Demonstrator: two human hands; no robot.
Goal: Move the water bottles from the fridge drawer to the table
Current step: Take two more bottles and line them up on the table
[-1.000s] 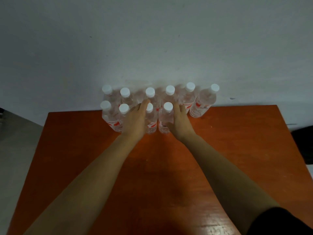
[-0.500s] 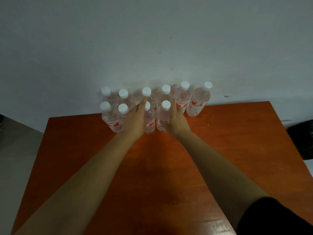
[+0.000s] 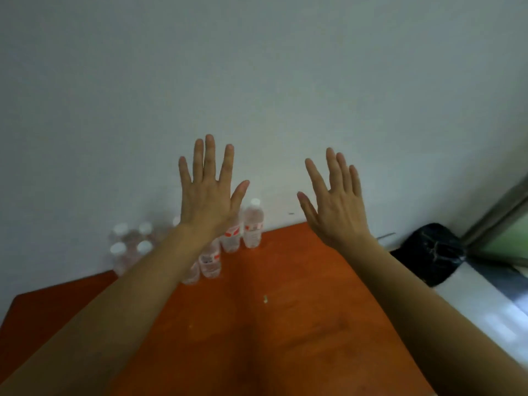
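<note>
Against a pale wall, clear plastic water bottles [image 3: 252,225] stand on an orange table [image 3: 285,324]; left hand [image 3: 208,192] and right hand [image 3: 337,201] hover raised, fingers spread wide, holding nothing.

Pale grey wall [image 3: 257,67], black crinkled bag [image 3: 431,252] low on the right, metal-framed green pane [image 3: 511,238] beyond it

Plain pale grey wall [image 3: 257,67] filling most of view, room looking kinda dim. Orange-red table [image 3: 285,324] sitting against it. Black bag [image 3: 428,252] slumping just right of table, window frame [image 3: 497,212] slanting at far right, white ledge [image 3: 485,304] catching glare.
</note>
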